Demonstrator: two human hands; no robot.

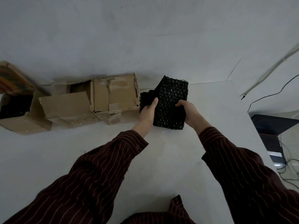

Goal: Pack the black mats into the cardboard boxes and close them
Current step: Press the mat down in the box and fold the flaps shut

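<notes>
Open cardboard box (19, 117) at far left, dark contents, possibly mats, taped cardboard box (114, 97) left of centre, left hand (148, 113) gripping black bubbled mat (172, 102) at centre frame, thumb on top, right hand (189, 113) curled over its right edge

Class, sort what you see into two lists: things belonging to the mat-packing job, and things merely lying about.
Job: black mat, gripped by left hand and right hand; stacked mats; closed box; open box; far-left box.
Lying about: black cable; dark device.
</notes>
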